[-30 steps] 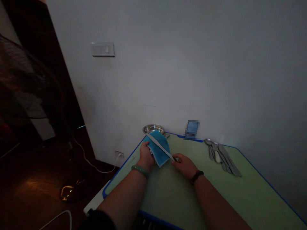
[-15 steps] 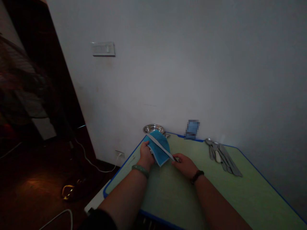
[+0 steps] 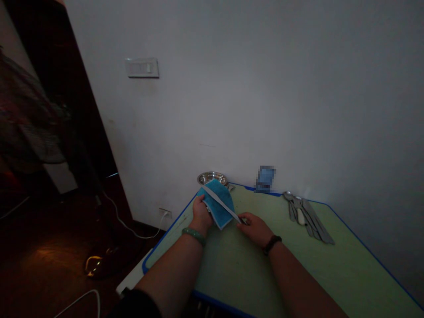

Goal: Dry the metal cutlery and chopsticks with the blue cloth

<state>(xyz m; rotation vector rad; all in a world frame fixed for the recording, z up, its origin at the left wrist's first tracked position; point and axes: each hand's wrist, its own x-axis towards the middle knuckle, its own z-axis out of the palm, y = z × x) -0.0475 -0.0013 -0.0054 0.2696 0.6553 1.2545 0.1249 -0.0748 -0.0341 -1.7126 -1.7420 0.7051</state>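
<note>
A blue cloth with a pale edge is spread over my left hand, whose fingers are mostly hidden beneath it. Across the top of the cloth lies a long, flat metal knife, slanting from upper left to lower right. My right hand pinches the knife's lower right end. Just behind the cloth, a shiny steel bowl is partly covered from view.
Spoons and several flat metal utensils lie fanned on the right of the pale green, blue-edged table. A pixelated upright object stands at the back edge against the wall.
The cloth and the knife have shifted very slightly to the left. Both hands keep the same hold.
</note>
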